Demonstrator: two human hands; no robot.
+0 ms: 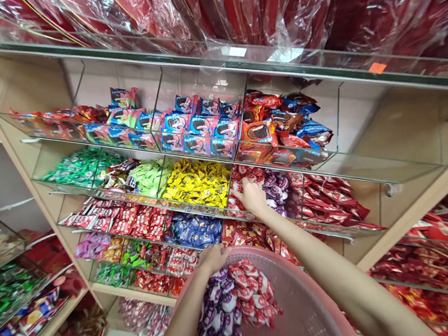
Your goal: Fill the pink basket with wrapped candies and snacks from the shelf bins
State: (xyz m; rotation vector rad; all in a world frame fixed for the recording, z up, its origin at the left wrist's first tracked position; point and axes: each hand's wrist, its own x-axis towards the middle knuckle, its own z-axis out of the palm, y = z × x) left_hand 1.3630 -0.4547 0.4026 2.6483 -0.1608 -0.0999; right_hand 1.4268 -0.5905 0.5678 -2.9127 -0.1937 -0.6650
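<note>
My left hand (213,258) is closed over the far rim of a pink plastic basket (315,281). Inside the basket lie purple-and-white wrapped candies (220,314) on the left and red-and-white wrapped candies (256,293) beside them. My right hand (252,196) reaches over the basket into a shelf compartment, thumb and finger apart, touching red wrapped candies (236,205). Some of its fingers are hidden from me. Purple wrapped candies (277,186) sit just right of that hand. Yellow wrapped candies (197,184) fill the compartment to its left.
Clear-walled shelves hold packaged cookies (199,130), green candies (82,165), blue packets (195,230) and red packets (328,196). A glass shelf edge (196,63) runs above, with plastic-wrapped red goods (230,5) on it. More stocked shelves stand at left and right.
</note>
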